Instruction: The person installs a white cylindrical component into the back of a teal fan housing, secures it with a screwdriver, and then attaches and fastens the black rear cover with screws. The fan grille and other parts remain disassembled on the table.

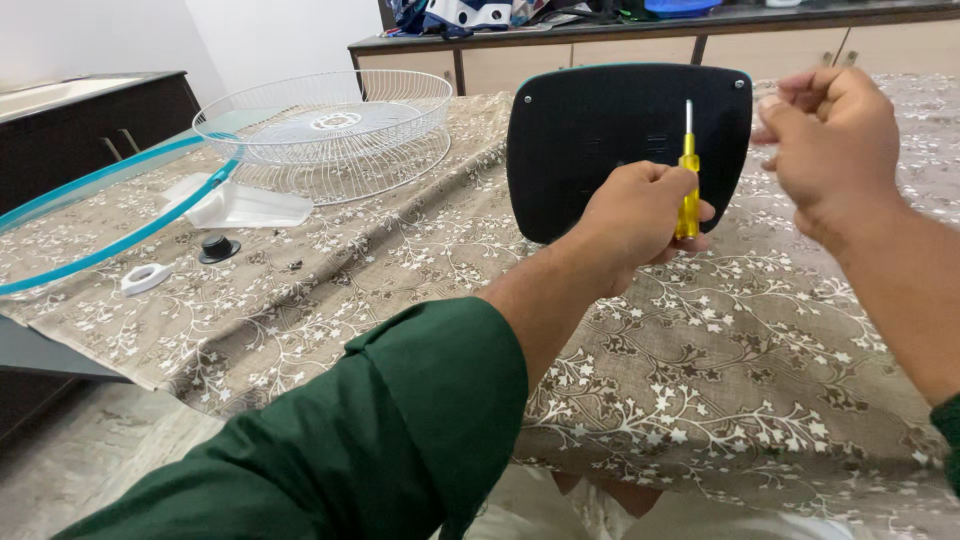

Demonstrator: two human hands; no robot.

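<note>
Fan guard (325,130): white wire grille, far left on the cloth-covered counter (700,400), beside a black knob (217,246).
Left hand (640,215): grip pressed around a yellow screwdriver (688,190), tip up.
Base plate (625,145): black, tilted upright behind the tool (corner screws visible).
Right hand (835,140): raised, fingers curled; contents unclear.
Advice: likely best to steady the plate before seating the tip squarely.

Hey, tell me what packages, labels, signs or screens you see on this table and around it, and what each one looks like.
No packages, signs or screens are in view.
Nearest to a label: faint raised marks on the black fan base standing behind the left hand, too small to tell.
The yellow screwdriver in that hand shows no label.
The right hand is curled shut; whether it holds anything cannot be told.
</note>
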